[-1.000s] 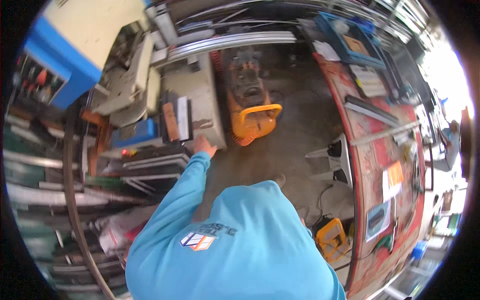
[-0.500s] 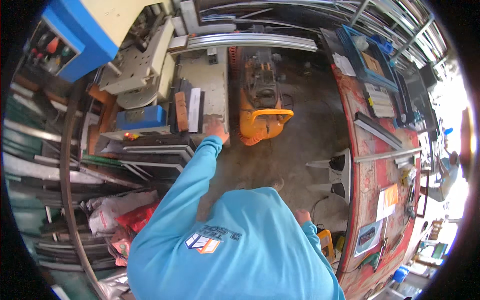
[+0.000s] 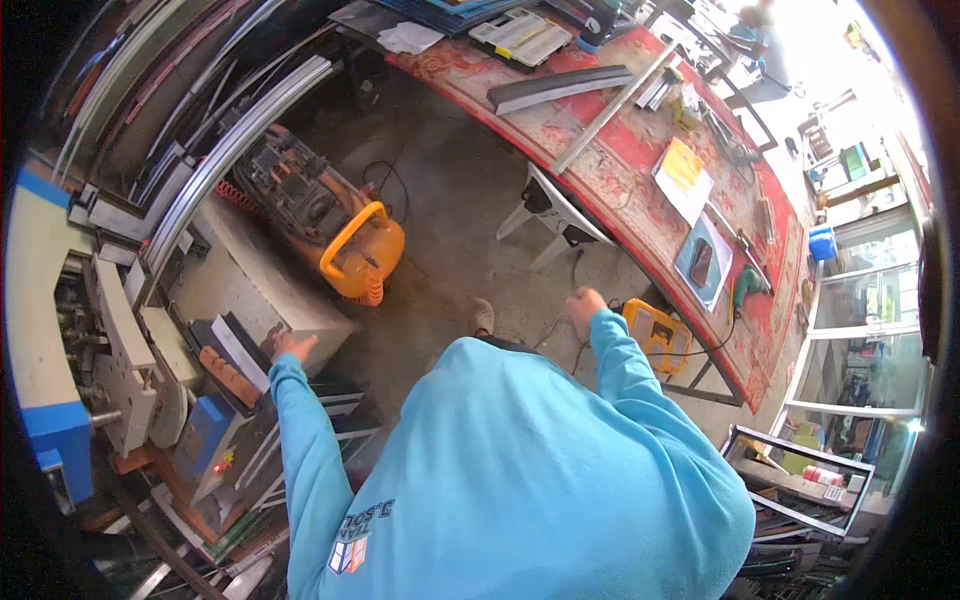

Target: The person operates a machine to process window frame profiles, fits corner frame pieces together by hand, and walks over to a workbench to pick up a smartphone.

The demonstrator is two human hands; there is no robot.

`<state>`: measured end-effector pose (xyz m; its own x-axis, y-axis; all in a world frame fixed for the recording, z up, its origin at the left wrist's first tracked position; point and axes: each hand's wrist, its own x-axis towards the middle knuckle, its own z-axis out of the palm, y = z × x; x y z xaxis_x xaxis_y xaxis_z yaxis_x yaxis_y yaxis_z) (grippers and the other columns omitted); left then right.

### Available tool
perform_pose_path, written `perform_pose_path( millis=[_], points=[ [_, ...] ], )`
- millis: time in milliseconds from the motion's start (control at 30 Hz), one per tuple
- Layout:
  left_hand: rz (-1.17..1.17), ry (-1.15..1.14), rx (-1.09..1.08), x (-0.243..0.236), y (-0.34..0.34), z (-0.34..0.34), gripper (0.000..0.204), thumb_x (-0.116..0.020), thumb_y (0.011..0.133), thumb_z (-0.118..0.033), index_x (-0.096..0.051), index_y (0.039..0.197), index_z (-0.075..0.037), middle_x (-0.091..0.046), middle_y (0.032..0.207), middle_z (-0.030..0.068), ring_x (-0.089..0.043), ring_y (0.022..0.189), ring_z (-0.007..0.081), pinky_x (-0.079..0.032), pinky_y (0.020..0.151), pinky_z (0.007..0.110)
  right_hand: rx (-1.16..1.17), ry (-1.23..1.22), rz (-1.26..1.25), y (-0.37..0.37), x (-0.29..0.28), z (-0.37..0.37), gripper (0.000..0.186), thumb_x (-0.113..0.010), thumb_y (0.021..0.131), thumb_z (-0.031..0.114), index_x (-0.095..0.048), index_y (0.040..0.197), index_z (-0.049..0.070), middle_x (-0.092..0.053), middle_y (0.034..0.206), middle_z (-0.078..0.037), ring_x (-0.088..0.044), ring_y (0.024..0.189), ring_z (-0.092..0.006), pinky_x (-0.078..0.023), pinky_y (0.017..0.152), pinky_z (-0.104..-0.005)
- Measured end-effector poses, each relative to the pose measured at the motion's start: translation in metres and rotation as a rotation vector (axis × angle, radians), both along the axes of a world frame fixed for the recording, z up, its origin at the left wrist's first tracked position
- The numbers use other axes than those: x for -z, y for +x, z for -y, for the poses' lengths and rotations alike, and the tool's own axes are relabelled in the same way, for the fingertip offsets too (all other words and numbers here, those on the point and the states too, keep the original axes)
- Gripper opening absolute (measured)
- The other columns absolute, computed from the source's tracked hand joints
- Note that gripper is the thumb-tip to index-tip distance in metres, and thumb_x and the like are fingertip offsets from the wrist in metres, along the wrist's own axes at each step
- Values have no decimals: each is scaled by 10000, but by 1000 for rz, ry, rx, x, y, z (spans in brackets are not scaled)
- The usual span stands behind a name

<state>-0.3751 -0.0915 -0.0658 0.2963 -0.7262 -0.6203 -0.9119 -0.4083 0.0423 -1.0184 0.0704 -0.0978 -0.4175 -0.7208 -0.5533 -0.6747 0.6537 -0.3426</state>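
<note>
No piece is seen lifted or worked by either hand; what is done or left cannot be judged. The left hand (image 3: 293, 345) is held loosely spread, seemingly unloaded, by one cream bench (image 3: 245, 285); one brown block (image 3: 233, 376) is set to its left. The right hand (image 3: 583, 305) is curled; whether anything is gripped cannot be told. Just right of it, one yellow case (image 3: 655, 335) is seen; beyond the left, one orange compressor (image 3: 375, 262).

A light-blue long-sleeved top (image 3: 560, 480) bears dark lettering (image 3: 368, 518) and a white, navy and orange emblem (image 3: 349, 556).
</note>
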Motion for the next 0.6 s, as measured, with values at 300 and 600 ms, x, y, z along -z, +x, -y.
perform_pose_path(
  millis=[300,600],
  points=[
    [-232,-194,-105,9,11,-14,954,-690,669,-423,-188,1359,3,-169,1410,243,-133,1329,331,-181,1070,380,193,-262,-325,-84,-50,136,545,-564,747,295,-408,1232,103,-418,1246,-199,-411,1141,-382,-375,934,-457],
    [71,9,-62,23,17,5,1021,-691,650,-463,-148,1365,22,-115,1426,232,-109,1331,333,-164,1080,374,57,58,-314,-120,-28,174,707,-600,697,280,-313,1318,101,-225,1358,-303,-474,1092,-426,-430,911,-420]
  ],
)
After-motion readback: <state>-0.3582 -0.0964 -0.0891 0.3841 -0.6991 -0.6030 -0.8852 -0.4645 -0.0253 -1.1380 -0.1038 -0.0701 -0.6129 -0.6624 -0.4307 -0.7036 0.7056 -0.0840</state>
